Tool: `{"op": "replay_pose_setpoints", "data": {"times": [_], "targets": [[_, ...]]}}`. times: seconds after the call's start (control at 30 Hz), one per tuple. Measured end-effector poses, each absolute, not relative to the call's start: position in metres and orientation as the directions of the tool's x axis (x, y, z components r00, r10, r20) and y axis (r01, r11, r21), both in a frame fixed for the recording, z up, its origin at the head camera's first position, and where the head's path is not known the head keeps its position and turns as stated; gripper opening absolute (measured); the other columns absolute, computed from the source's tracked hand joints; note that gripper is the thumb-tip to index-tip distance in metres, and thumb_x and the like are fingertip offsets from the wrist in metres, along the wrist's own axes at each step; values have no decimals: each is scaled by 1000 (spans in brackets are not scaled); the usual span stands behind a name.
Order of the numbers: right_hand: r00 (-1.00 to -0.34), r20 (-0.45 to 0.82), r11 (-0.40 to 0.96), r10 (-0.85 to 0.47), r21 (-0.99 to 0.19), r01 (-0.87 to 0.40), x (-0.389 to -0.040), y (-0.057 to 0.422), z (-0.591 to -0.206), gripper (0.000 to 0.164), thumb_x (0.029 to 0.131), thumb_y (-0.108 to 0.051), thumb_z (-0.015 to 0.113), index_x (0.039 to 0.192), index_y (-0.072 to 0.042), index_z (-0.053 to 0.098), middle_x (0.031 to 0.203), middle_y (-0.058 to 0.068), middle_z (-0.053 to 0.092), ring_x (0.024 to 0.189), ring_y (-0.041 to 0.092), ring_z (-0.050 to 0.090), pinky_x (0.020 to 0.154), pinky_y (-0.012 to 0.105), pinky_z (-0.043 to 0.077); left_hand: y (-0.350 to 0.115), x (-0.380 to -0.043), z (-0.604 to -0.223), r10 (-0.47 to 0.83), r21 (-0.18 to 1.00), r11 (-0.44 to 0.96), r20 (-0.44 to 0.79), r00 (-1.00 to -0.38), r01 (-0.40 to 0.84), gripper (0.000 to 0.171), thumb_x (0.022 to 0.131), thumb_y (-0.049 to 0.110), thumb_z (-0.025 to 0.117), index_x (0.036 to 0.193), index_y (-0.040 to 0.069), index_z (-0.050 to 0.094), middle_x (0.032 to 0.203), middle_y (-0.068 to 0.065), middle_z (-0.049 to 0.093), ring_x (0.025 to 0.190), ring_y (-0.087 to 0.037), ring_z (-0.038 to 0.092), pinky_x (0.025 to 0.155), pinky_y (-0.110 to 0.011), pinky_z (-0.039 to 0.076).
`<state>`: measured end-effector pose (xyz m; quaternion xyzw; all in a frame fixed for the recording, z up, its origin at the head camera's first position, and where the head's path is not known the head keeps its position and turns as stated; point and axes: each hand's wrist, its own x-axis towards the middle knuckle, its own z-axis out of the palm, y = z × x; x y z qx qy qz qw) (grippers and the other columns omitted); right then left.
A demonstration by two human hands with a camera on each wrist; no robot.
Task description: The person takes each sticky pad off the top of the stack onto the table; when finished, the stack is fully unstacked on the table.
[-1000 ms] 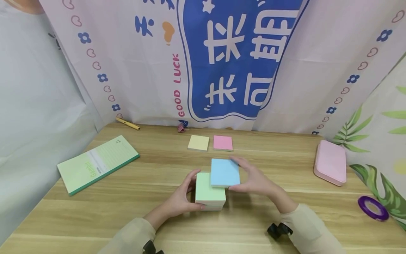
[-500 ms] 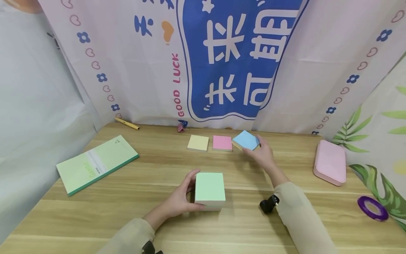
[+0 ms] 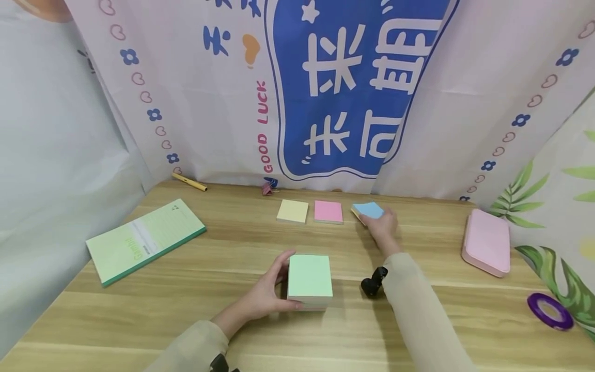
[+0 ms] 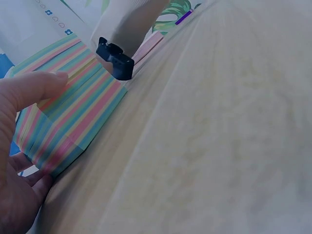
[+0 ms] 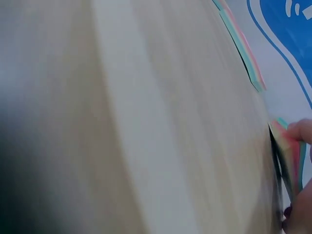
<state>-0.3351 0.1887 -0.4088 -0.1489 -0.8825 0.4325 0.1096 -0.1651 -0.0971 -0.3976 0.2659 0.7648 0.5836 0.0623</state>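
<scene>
In the head view my left hand [image 3: 262, 299] holds the near left side of a thick stack of sticky notes [image 3: 310, 276], thumb at the front, fingers at the back. Its top is mint green; striped layers of pink, yellow, green and blue show on the stack's side [image 4: 73, 117] in the left wrist view. Farther back, my right hand [image 3: 385, 230] pinches a thin blue-topped sticky note pad [image 3: 370, 208] by its edges, close over the table and right of a pink pad [image 3: 328, 212]. A pale yellow pad [image 3: 293, 211] lies left of the pink one.
A green notebook [image 3: 146, 240] lies at the left, with a yellow pen [image 3: 189, 182] behind it. Binder clips [image 3: 269, 186] sit at the back edge, before a hanging cloth [image 3: 223, 129]. At the right are a pink case [image 3: 486, 242] and a purple tape roll [image 3: 550, 311].
My right hand has carried the blue-topped pad from above the green stack back and right, to beside the pink pad, and turned it. My left hand has stayed at the stack.
</scene>
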Motion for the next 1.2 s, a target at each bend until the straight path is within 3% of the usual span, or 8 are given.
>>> {"op": "replay_pose_setpoints", "data": {"times": [0.13,0.33,0.63,0.8,1.0,1.2], "targets": [[-911,38,612,412,-752,245,-337,184,-413,92,68,-38,68,131,10,20,125,29,27,113,40,27,93,45,27,-96,-162,-393,479,925,175,220,-850,338,92,63,5,75,134,11,17,117,-15,39,107,-30,39,92,-49,28],[-927,-8,646,375,-715,267,-332,180,-410,102,70,-45,64,133,10,7,131,32,17,118,43,15,97,46,19,-94,-162,-393,477,924,167,230,-848,344,93,63,4,76,134,11,17,117,-14,39,106,-30,40,91,-49,29],[-943,0,612,332,-761,215,-324,183,-404,102,68,-48,66,133,8,11,128,32,23,117,41,22,95,46,24,-94,-163,-393,465,930,170,215,-859,325,95,62,4,76,135,14,16,118,-15,39,108,-30,39,92,-48,27],[-958,41,524,282,-843,118,-317,181,-395,102,66,-49,67,134,6,14,131,25,26,119,36,25,96,41,25,-94,-162,-394,463,928,179,215,-860,328,94,62,5,76,135,14,16,119,-15,38,108,-29,39,92,-47,27],[-973,125,396,193,-918,-40,-294,163,-369,96,68,-36,71,135,1,14,133,18,27,121,31,24,98,38,22,-95,-162,-393,458,923,188,219,-862,335,95,62,4,76,135,14,16,117,-14,39,108,-29,39,92,-46,28],[-965,259,312,-28,-915,-255,-253,148,-350,90,70,-23,72,136,-1,14,131,16,31,119,27,28,96,36,26,-94,-163,-393,461,925,196,205,-863,324,95,62,6,76,135,15,16,117,-13,38,108,-29,39,92,-46,28]]}}
